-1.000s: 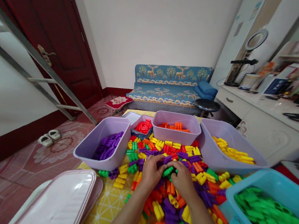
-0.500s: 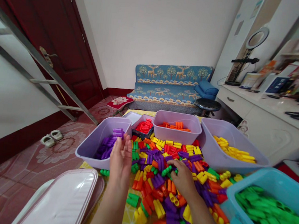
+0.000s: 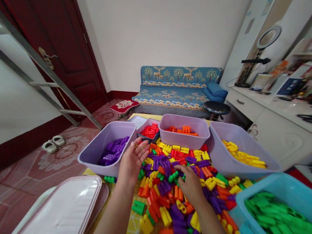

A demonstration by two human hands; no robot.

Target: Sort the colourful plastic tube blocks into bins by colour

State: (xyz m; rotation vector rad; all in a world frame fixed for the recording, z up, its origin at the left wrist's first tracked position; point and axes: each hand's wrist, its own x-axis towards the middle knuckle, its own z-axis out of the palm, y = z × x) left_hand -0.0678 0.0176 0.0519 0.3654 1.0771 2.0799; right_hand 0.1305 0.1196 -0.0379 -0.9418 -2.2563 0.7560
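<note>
My left hand [image 3: 132, 159] is open, palm turned up and fingers spread, holding nothing. It hovers beside the right wall of a lilac bin [image 3: 91, 161] with purple plastic building blocks [image 3: 115, 150] inside. On the pile of mixed blocks [image 3: 165, 200], my right hand [image 3: 192, 183] bends its fingers and thumb around a green block [image 3: 173, 177], which partly sticks out past the fingertips. Red, orange, yellow, purple and green pieces lie around that hand. The palm side of my right hand is hidden.
A lilac bin of orange blocks [image 3: 184, 141] and a small box of red ones [image 3: 150, 130] stand behind the pile. To the right are a lilac bin with yellow blocks [image 3: 243, 157] and a turquoise bin with green blocks [image 3: 281, 225]. A pale lid [image 3: 63, 208] lies front left.
My left hand has moved right, away from the purple bin, and its fingers have spread. The purple block by its fingertips now lies in the bin. My right hand is nearly still.
</note>
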